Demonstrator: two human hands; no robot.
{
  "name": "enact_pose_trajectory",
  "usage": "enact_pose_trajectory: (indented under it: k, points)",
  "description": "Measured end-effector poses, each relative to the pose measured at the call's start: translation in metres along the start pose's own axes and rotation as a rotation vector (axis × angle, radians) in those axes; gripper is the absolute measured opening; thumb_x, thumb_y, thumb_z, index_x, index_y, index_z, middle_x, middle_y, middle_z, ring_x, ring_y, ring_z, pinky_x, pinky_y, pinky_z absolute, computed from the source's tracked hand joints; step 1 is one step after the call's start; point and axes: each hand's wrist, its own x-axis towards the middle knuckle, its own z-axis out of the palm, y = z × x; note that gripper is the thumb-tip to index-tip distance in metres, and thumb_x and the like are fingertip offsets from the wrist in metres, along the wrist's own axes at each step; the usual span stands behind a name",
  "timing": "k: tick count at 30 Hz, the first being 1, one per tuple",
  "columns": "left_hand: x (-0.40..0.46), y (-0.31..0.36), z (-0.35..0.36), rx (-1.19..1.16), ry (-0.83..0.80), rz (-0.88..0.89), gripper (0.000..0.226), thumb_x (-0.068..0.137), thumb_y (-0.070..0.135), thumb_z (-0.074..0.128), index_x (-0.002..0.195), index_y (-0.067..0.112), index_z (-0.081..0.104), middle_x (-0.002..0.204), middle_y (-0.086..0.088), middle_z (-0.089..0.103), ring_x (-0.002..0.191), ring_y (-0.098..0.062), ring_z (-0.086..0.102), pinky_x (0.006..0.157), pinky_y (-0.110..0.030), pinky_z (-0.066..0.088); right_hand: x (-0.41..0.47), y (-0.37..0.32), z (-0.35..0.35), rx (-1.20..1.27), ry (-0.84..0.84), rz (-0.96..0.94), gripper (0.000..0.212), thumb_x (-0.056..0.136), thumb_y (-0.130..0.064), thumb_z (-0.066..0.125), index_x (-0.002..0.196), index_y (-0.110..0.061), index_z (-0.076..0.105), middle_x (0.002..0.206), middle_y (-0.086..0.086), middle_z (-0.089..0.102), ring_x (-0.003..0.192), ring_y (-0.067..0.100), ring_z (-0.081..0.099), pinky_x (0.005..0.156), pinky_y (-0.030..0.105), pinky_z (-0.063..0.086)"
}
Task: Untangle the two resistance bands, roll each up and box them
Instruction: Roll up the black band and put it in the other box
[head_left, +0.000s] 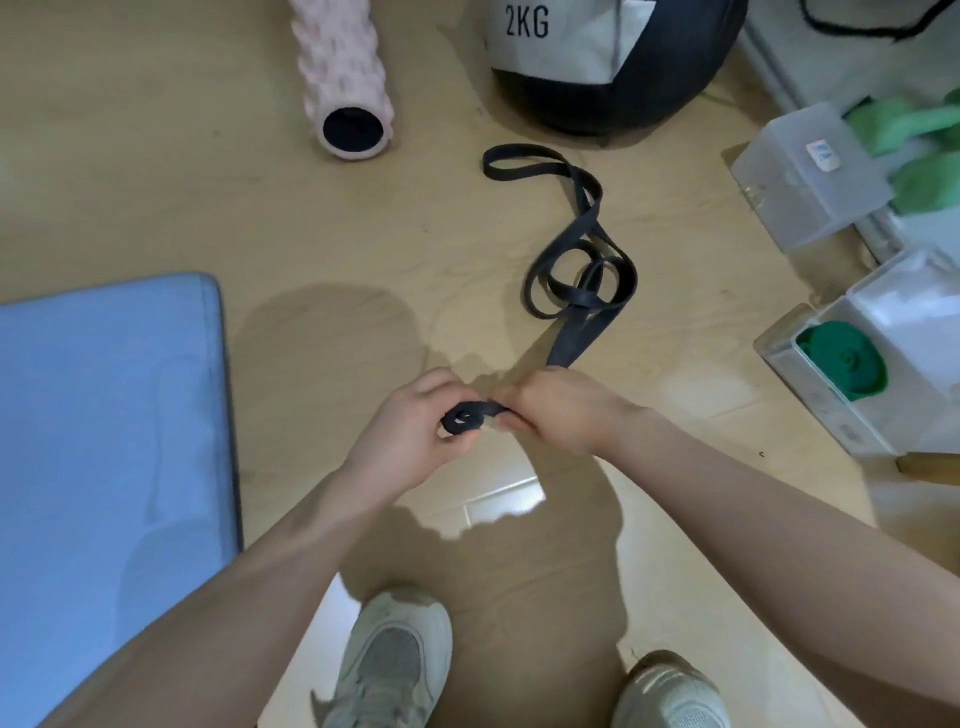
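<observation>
We pinch the black band (576, 291) between left hand (415, 421) and right hand (561, 410), its coiled end at our left fingers, the rest trailing away across the floor.

Black band (579, 288), green rolled band (841, 361) in clear box (826, 410), pale pink knobbed roller (340, 78) with black core, black-and-white ball (613, 62) marked 2KG in black, blue mat (109, 467), tan wood-grain floor (311, 218), grey-white shoes (395, 660)

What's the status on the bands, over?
Left hand and right hand both gripping black band, small coil started. Green band rolled, in clear box. Nothing blocking.
</observation>
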Motion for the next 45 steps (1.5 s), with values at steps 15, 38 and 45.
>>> enact_pose_trajectory:
  k: [15,38,45]
  points:
    - [0.019,0.036,0.029,-0.004,0.097,0.024,0.017,0.073,0.016,0.073,0.084,0.009,0.062,0.083,0.006,0.049,0.068,0.001,0.047,0.067,-0.014,0.040,-0.046,-0.032,0.020,1.457,0.399,0.614,0.032,0.099,-0.020,0.040,0.079,-0.015,0.065,0.068,0.005,0.049,0.068,0.014,0.043,0.072,0.024,0.035]
    - [0.029,0.060,0.052,-0.589,-0.245,-0.561,0.016,0.082,0.004,0.067,0.081,0.014,0.054,0.080,-0.005,0.061,0.077,-0.015,0.063,0.079,-0.025,0.055,-0.081,0.006,0.034,1.437,0.470,0.550,0.015,0.085,0.003,0.060,0.087,-0.011,0.062,0.078,0.013,0.064,0.069,0.010,0.059,0.068,0.014,0.047]
    - [0.032,0.065,0.063,-0.528,-0.234,-0.535,0.023,0.075,0.000,0.071,0.079,0.017,0.056,0.076,-0.006,0.059,0.071,-0.020,0.061,0.076,-0.035,0.055,-0.093,0.023,0.041,1.358,0.413,0.429,0.014,0.086,0.006,0.057,0.097,-0.001,0.061,0.082,0.009,0.063,0.075,0.008,0.058,0.076,0.018,0.047]
